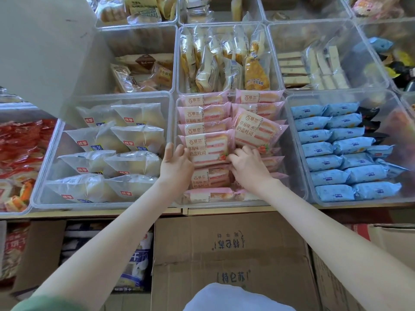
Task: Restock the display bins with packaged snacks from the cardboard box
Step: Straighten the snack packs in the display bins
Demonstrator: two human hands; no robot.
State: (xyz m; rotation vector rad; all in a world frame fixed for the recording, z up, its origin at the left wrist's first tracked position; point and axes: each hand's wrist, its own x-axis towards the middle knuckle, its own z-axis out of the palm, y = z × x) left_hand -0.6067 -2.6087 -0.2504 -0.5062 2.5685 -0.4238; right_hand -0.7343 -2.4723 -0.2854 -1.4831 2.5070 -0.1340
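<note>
We see clear bins set side by side along the front edge of a shelf (143, 213). The middle bin (294, 153) holds pink packs (203, 113) of strawberry toast stacked in two columns from its back wall to its front wall. The bin to its left (56, 140) carries white packs (134, 162) in overlapping rows, and the bin to its right (404, 122) is filled with blue packs (327, 162). Behind the middle bin, another bin (272, 55) holds yellow cake packs (256, 72) standing upright. A closed cardboard box (229, 250) sits below the shelf's front edge.

In the middle bin's left column one pink pack (207, 145) lies on top, raised toward us. Our left hand (177, 163) grips its left edge, thumb near the bin's left wall and fingers (183, 152) curled onto the wrapper. Our right hand (249, 164) meets the pack's lower right corner with bent, bunched fingers (233, 157) pinching there. A tilted pack (254, 129) lies askew on the right column, just beyond the right hand's knuckles
</note>
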